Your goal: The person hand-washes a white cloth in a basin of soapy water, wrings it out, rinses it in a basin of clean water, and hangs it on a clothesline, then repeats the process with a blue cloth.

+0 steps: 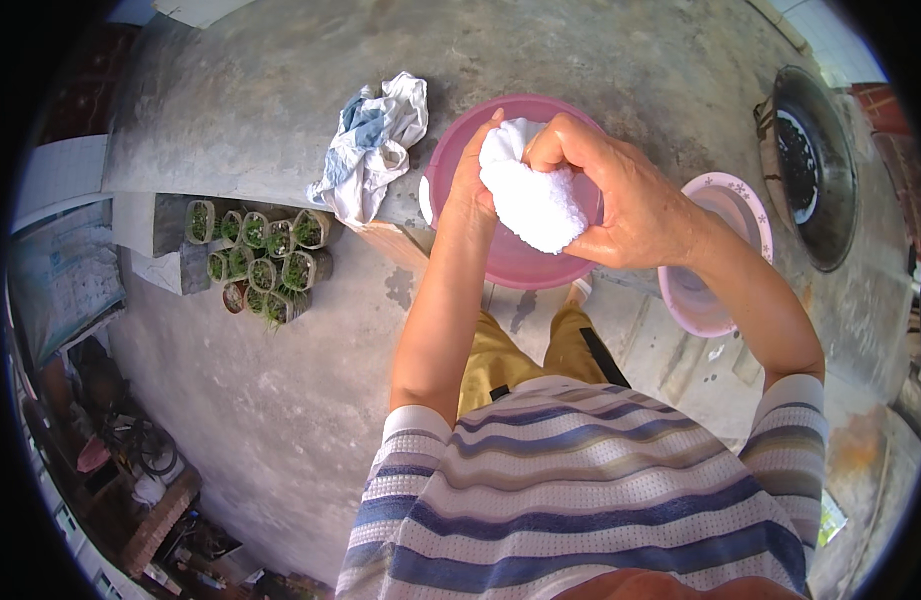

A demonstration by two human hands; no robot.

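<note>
A bunched white terry cloth [539,199] is held between both hands above a pink plastic basin [535,270]. My left hand [475,176] grips its left side, with the thumb pointing up. From the right, my right hand [618,191] has its curled fingers on the cloth's upper part and its thumb at the lower end. The cloth hides part of both hands' fingers and the middle of the basin. To the left of the basin, a crumpled white and blue cloth [378,146] lies on the concrete ledge.
A second pink basin with a flower-patterned rim [760,217] stands at the right, beneath my right forearm. Farther right is a large dark metal pan [835,180] with liquid in it. Several cut plastic containers with green plants [262,274] stand at the left, below the ledge.
</note>
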